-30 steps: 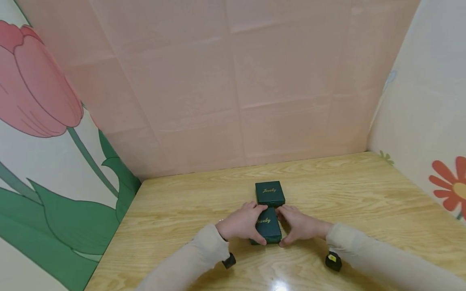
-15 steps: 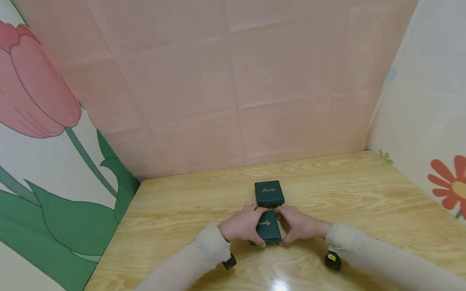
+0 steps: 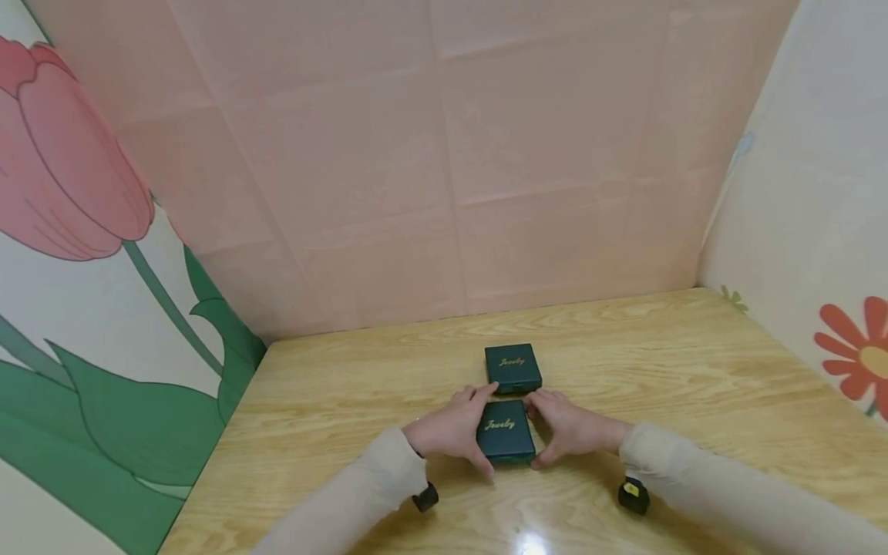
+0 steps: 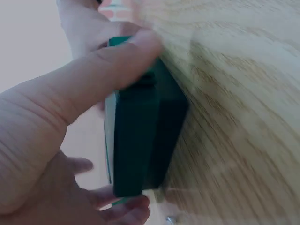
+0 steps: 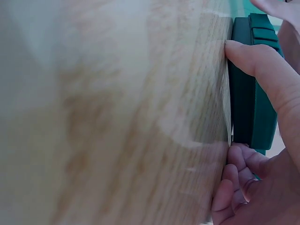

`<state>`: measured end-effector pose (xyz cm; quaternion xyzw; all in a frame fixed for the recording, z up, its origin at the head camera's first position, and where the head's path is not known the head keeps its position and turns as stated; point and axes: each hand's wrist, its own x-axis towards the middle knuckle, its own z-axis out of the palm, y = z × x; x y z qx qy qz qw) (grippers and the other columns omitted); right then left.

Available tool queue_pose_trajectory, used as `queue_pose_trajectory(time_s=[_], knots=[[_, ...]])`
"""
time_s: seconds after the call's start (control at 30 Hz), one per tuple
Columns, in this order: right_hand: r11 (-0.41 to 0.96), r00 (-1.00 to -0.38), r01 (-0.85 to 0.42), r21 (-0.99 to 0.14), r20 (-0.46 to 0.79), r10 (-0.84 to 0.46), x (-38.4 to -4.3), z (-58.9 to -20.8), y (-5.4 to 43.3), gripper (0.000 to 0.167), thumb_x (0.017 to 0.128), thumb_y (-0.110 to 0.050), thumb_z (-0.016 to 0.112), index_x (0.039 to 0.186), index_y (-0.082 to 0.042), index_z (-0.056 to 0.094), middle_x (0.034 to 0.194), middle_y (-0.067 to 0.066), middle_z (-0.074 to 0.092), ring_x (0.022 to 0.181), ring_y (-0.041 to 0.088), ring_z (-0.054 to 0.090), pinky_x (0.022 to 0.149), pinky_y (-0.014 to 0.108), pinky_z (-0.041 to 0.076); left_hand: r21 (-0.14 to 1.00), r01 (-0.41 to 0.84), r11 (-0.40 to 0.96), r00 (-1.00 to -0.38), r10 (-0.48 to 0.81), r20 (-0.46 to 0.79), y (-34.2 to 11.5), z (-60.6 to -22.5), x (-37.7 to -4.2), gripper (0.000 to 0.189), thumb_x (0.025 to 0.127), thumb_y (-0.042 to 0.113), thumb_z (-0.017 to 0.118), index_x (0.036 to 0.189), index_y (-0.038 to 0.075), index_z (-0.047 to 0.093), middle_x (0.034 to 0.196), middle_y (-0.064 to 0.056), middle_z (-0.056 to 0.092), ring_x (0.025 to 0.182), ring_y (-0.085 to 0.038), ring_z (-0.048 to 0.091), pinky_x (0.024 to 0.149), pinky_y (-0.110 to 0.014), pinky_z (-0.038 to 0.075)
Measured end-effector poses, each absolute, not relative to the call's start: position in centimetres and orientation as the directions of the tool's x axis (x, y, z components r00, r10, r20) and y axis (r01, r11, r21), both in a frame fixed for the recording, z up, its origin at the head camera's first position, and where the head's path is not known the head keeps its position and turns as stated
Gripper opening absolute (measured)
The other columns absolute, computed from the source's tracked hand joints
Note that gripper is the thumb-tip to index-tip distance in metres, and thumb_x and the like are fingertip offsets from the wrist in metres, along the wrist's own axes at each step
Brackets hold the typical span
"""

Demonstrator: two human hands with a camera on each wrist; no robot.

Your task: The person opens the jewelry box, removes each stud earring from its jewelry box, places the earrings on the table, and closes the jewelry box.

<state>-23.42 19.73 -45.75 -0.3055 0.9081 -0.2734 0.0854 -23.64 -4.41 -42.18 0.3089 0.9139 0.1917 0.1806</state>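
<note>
A dark green jewelry box (image 3: 505, 441) with gold "Jewelry" lettering lies closed on the wooden table between both hands. My left hand (image 3: 452, 426) is spread along its left side, thumb off the near left corner and index finger reaching past the far left corner. In the left wrist view the thumb (image 4: 103, 70) overlaps the front of the box. At the right side, my right hand (image 3: 569, 426) holds the box, thumb by the near corner and curled fingers by the far one. The right wrist view shows that thumb (image 5: 255, 58) at the box's lower edge.
A second matching jewelry box (image 3: 512, 366) lies just behind the first, with a narrow gap between them. On the table (image 3: 694, 362), a small shiny thing (image 4: 171, 219) shows beyond the box in the left wrist view. A pink sheet (image 3: 444, 169) hangs at the back.
My left hand has drawn left and its fingers have spread, uncovering the whole lettering. The near box has shifted slightly toward me, away from the far box. The right hand is nearly still.
</note>
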Motion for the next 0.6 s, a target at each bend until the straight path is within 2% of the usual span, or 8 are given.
queue_pose_trajectory(time_s=[0.1, 0.2, 0.43, 0.6], knots=[[0.666, -0.801, -0.504, -0.549, 0.009, -0.599, -23.4, -45.8, 19.7, 0.078, 0.062, -0.043, 0.088, 0.119, -0.005, 0.050, 0.106, 0.001, 0.050, 0.101, 0.020, 0.044, 0.090, 0.041, 0.040, 0.479, 0.479, 0.735, -0.736, 0.634, -0.238, -4.8, -42.2, -23.5, 0.136, 0.058, 0.032, 0.094, 0.156, 0.026, -0.001, 0.152, -0.014, 0.028, 0.135, -0.026, 0.036, 0.104, -0.039, 0.041], [0.667, -0.802, -0.505, -0.548, 0.011, -0.598, -23.4, -45.8, 19.7, 0.078, 0.062, -0.044, 0.087, 0.119, -0.005, 0.050, 0.106, 0.001, 0.049, 0.100, 0.020, 0.044, 0.090, 0.041, 0.040, 0.484, 0.467, 0.740, -0.736, 0.629, -0.252, -4.8, -42.4, -23.4, 0.137, 0.060, 0.023, 0.094, 0.155, 0.029, -0.004, 0.152, -0.017, 0.027, 0.135, -0.028, 0.036, 0.103, -0.042, 0.042], [0.667, -0.799, -0.508, -0.545, 0.010, -0.601, -23.3, -45.7, 19.7, 0.075, 0.061, -0.044, 0.088, 0.115, -0.008, 0.051, 0.103, -0.001, 0.050, 0.099, 0.019, 0.044, 0.088, 0.039, 0.040, 0.500, 0.476, 0.724, -0.735, 0.639, -0.225, -5.0, -42.6, -23.4, 0.131, 0.061, 0.017, 0.093, 0.154, 0.029, 0.001, 0.153, -0.018, 0.025, 0.140, -0.034, 0.030, 0.102, -0.046, 0.042], [0.626, -0.787, -0.480, -0.614, -0.013, -0.617, -23.5, -44.5, 19.3, 0.074, 0.063, -0.038, 0.089, 0.117, -0.006, 0.050, 0.104, 0.000, 0.054, 0.098, 0.020, 0.050, 0.087, 0.035, 0.045, 0.542, 0.521, 0.659, -0.689, 0.700, -0.187, -5.9, -41.6, -23.9, 0.125, 0.061, 0.015, 0.093, 0.154, 0.019, 0.008, 0.148, -0.011, 0.031, 0.133, -0.023, 0.035, 0.104, -0.037, 0.039]])
